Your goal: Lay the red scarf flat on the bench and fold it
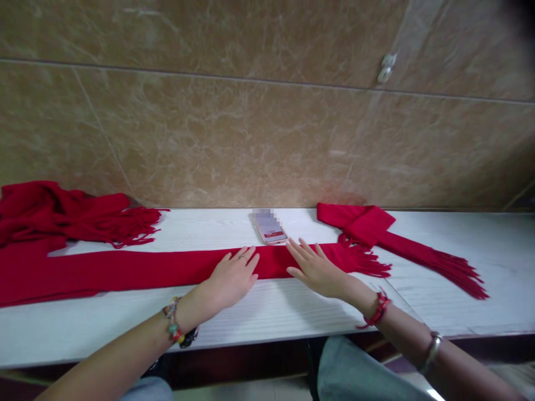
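A long red scarf (163, 269) lies in a flat strip along the white table, its fringed end to the right. My left hand (234, 275) rests on the strip near its middle, fingers stretched out, a ring on one of them. Nearer the fringe, my right hand (317, 270) lies on the same scarf with its fingers spread. Neither hand grips the cloth. Between and just beyond the hands is a phone (271, 227), screen up. At the left, the scarf runs out of view.
A crumpled red scarf (54, 214) with a fringe is heaped at the back left. Another folded red scarf (371, 223) lies at the right, its fringe towards me. The white tabletop (225, 323) meets a brown tiled wall (234, 145) at the back.
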A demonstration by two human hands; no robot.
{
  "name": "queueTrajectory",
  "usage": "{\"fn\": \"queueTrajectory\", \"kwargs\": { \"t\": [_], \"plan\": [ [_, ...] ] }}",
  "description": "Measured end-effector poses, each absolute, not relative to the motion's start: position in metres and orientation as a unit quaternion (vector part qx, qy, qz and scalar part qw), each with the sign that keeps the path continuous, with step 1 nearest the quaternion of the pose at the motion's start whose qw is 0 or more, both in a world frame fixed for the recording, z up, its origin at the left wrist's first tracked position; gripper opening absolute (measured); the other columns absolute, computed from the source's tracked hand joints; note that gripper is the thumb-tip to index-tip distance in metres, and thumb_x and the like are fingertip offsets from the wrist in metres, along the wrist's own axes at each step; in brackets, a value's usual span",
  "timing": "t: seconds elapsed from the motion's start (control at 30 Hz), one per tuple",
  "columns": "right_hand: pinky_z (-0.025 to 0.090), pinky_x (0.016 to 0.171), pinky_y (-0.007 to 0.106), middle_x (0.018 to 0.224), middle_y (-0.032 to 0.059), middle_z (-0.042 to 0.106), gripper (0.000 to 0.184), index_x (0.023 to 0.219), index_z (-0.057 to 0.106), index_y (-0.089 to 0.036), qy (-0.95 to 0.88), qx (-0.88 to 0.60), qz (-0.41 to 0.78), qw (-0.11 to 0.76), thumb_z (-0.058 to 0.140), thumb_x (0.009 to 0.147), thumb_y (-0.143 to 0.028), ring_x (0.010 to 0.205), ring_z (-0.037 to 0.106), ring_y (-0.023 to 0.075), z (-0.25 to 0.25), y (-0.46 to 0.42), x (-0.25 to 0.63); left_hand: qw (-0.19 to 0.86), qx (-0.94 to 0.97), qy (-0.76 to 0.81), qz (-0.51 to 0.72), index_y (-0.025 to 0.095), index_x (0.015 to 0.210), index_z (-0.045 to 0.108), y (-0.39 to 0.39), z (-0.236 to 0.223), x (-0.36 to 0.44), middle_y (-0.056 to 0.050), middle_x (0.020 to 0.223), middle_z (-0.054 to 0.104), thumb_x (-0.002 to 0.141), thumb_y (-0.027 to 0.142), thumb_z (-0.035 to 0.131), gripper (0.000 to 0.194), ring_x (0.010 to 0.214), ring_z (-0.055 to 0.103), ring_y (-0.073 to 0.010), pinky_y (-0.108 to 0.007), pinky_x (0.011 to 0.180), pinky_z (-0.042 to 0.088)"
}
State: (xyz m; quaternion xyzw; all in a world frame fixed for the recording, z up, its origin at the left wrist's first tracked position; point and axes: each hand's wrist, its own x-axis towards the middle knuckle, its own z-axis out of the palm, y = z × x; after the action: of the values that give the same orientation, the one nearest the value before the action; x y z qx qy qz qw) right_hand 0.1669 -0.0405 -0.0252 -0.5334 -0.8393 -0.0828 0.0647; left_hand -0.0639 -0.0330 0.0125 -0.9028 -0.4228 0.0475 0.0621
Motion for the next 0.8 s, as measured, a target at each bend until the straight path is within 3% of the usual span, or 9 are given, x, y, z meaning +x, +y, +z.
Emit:
{"fn": "queueTrajectory", "kwargs": {
  "t": [0.1, 0.2, 0.4, 0.5, 0.63, 0.7, 0.8],
  "plan": [
    [0.027, 0.096, 0.063, 0.144, 0.016, 0.026, 0.056, 0.139, 0.025, -0.014, -0.862, -0.502, -0.047, 0.057, 0.028, 0.092, -0.045, 0.132, 0.019, 0.0326, -0.024, -0.041, 0.153, -0.013, -0.934, -0.352, 0.064, 0.018, 0.138, 0.028, -0.029, 0.008, -0.05, -0.009, 0.146, 0.02, 0.093, 0.031, 0.031, 0.047, 0.134, 0.019, -0.0252, -0.047, 0.103, 0.027],
    [0.028, 0.091, 0.068, 0.144, 0.0164, 0.026, 0.054, 0.139, 0.026, -0.016, -0.85, -0.525, -0.039, 0.029, 0.028, 0.092, -0.043, 0.131, 0.021, 0.0358, -0.026, -0.043, 0.17, -0.046, -0.93, -0.353, 0.091, 0.017, 0.139, 0.027, -0.027, 0.007, -0.048, -0.009, 0.146, 0.022, 0.093, 0.029, 0.032, 0.047, 0.134, 0.02, -0.0239, -0.044, 0.103, 0.027],
    [0.034, 0.074, 0.076, 0.141, 0.017, 0.032, 0.035, 0.119, 0.054, -0.022, -0.831, -0.543, -0.107, -0.052, 0.035, 0.09, -0.019, 0.126, 0.026, 0.0448, -0.036, -0.05, 0.258, -0.071, -0.925, -0.361, 0.093, 0.017, 0.137, 0.031, -0.023, 0.012, -0.056, -0.011, 0.144, 0.025, 0.09, 0.029, 0.036, 0.048, 0.132, 0.024, -0.0229, -0.039, 0.103, 0.028],
    [0.038, 0.076, 0.072, 0.134, 0.0209, 0.041, 0.034, 0.114, 0.059, -0.019, -0.812, -0.566, -0.14, -0.043, 0.036, 0.089, -0.016, 0.121, 0.036, 0.0444, -0.037, -0.052, 0.283, -0.046, -0.936, -0.343, 0.071, 0.014, 0.129, 0.043, -0.02, 0.015, -0.049, -0.014, 0.138, 0.038, 0.09, 0.03, 0.038, 0.043, 0.126, 0.037, -0.0227, -0.036, 0.102, 0.03],
    [0.036, 0.087, 0.067, 0.129, 0.0255, 0.045, 0.038, 0.116, 0.056, -0.009, -0.761, -0.629, -0.157, 0.028, 0.042, 0.088, -0.031, 0.121, 0.037, 0.0432, -0.024, -0.052, 0.271, 0.043, -0.939, -0.337, 0.059, 0.011, 0.111, 0.057, -0.017, 0.02, -0.031, -0.016, 0.117, 0.058, 0.087, 0.026, 0.046, 0.03, 0.106, 0.056, -0.0258, -0.036, 0.088, 0.043],
    [0.037, 0.095, 0.056, 0.13, 0.0245, 0.044, 0.045, 0.12, 0.052, -0.006, -0.79, -0.592, -0.139, 0.078, 0.048, 0.086, -0.034, 0.122, 0.038, 0.0371, -0.014, -0.052, 0.253, 0.08, -0.938, -0.332, 0.058, 0.012, 0.105, 0.059, -0.015, 0.021, -0.025, -0.015, 0.112, 0.06, 0.086, 0.022, 0.048, 0.024, 0.102, 0.057, -0.0255, -0.035, 0.084, 0.045],
    [0.045, 0.092, 0.037, 0.121, 0.0152, 0.056, 0.033, 0.116, 0.057, -0.012, -0.868, -0.475, -0.083, 0.116, 0.049, 0.086, -0.024, 0.111, 0.053, 0.0238, -0.006, -0.053, 0.228, 0.088, -0.944, -0.312, 0.055, 0.013, 0.103, 0.059, -0.011, 0.019, -0.027, -0.014, 0.11, 0.06, 0.086, 0.019, 0.047, 0.021, 0.099, 0.058, -0.0247, -0.033, 0.08, 0.047]
  ]
}}
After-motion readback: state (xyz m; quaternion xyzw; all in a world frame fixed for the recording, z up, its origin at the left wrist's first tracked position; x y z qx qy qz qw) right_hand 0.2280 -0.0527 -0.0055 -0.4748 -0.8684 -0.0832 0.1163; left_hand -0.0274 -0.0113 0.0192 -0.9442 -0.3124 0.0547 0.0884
